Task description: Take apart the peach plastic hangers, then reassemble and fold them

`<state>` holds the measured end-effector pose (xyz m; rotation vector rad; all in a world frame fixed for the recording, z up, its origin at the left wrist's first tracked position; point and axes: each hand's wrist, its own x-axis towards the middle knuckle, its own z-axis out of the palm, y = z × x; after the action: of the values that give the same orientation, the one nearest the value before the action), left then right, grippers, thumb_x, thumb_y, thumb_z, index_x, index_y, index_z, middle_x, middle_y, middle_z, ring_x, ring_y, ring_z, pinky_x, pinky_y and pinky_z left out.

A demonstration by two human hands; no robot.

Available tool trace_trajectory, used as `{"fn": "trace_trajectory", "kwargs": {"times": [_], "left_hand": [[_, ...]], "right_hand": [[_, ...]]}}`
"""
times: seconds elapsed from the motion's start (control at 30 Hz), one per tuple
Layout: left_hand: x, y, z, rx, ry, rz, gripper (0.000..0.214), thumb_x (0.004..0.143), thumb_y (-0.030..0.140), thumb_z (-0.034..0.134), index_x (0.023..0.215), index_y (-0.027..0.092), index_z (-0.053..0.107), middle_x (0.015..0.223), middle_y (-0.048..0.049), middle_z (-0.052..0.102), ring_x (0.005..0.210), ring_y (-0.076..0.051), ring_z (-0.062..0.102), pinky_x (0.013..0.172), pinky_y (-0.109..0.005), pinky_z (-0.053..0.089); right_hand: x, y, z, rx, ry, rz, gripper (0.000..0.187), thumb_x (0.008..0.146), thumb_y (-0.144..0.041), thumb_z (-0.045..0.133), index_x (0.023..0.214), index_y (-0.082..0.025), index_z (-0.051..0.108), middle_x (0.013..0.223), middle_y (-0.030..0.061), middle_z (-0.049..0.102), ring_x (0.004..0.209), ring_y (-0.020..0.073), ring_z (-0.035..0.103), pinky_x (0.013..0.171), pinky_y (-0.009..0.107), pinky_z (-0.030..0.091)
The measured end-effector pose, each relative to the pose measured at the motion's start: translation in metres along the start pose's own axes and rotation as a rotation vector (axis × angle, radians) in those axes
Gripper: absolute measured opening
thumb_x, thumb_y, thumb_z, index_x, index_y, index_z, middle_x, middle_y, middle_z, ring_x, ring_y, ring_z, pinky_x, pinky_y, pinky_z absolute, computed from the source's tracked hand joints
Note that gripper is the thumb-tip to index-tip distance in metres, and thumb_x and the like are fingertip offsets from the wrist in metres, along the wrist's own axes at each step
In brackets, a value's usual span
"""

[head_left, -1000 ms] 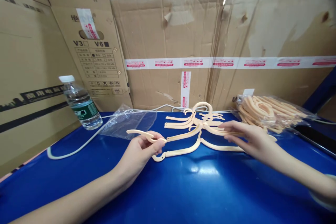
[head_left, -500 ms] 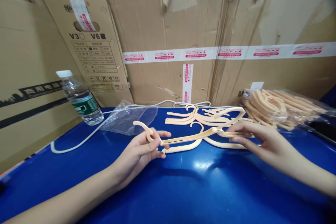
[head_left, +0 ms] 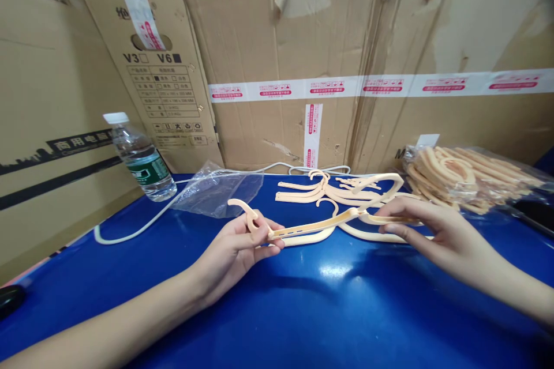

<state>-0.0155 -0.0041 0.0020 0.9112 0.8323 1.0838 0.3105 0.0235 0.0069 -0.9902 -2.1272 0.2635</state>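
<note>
Between my two hands is a peach plastic clothes hanger (head_left: 318,225), raised a little above the blue table. My left hand (head_left: 242,251) pinches its left end, where a short curved piece sticks up past the thumb. At the other end, my right hand (head_left: 426,228) grips the right arm between thumb and fingers. The hanger's hook rises near the right fingers. Right behind it another peach hanger (head_left: 367,233) lies on the table, partly hidden. Farther back rest several stacked hangers (head_left: 298,196) and some small peach pieces (head_left: 357,183).
A clear bag of peach hangers (head_left: 467,176) lies at the right. A water bottle (head_left: 147,164), an empty plastic bag (head_left: 216,193) and a white cable (head_left: 130,239) are at the left. Cardboard boxes (head_left: 268,29) wall the back of the blue table (head_left: 303,323).
My left fingers have curled in closer around the hanger's end. The view has shifted slightly, while my right hand keeps nearly the same grip.
</note>
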Motion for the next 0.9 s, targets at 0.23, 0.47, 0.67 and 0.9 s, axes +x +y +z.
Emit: {"fn": "trace_trajectory", "kwargs": {"times": [0.23,0.47,0.67,0.9], "left_hand": [[-0.0007,-0.0005,-0.0003,0.009,0.014,0.022,0.018,0.075,0.022,0.081,0.069,0.015,0.065,0.084,-0.0056,0.070,0.073,-0.014,0.064,0.071,-0.022,0.055],[-0.0018,0.0038,0.0017,-0.008,0.011,0.019,0.020,0.072,0.020,0.082,0.068,0.014,0.064,0.091,-0.0076,0.072,0.076,-0.016,0.066,0.074,-0.024,0.056],[-0.0033,0.0037,0.0017,-0.001,0.020,0.030,0.021,0.074,0.019,0.081,0.068,0.014,0.062,0.090,-0.0082,0.073,0.075,-0.015,0.067,0.073,-0.023,0.056],[-0.0020,0.0012,0.0020,0.034,0.073,0.053,0.025,0.071,0.022,0.085,0.070,0.013,0.062,0.082,-0.0062,0.072,0.069,-0.013,0.066,0.068,-0.021,0.055]], "right_hand": [[-0.0021,-0.0040,0.0003,-0.007,0.022,-0.024,0.011,0.092,-0.033,0.060,0.094,-0.024,0.066,0.087,0.0016,0.072,0.078,0.0160,0.069,0.068,0.022,0.053],[-0.0007,0.0004,-0.0016,-0.056,0.074,-0.083,0.009,0.091,-0.034,0.061,0.093,-0.027,0.066,0.086,-0.0009,0.072,0.075,0.0156,0.068,0.068,0.022,0.052],[-0.0020,-0.0011,-0.0019,-0.051,0.069,-0.073,0.011,0.090,-0.035,0.061,0.094,-0.026,0.067,0.087,0.0012,0.072,0.077,0.0184,0.068,0.068,0.024,0.053],[-0.0050,-0.0060,0.0000,-0.034,0.012,-0.014,0.012,0.091,-0.033,0.060,0.094,-0.024,0.067,0.089,0.0049,0.072,0.082,0.0215,0.068,0.072,0.028,0.053]]}}
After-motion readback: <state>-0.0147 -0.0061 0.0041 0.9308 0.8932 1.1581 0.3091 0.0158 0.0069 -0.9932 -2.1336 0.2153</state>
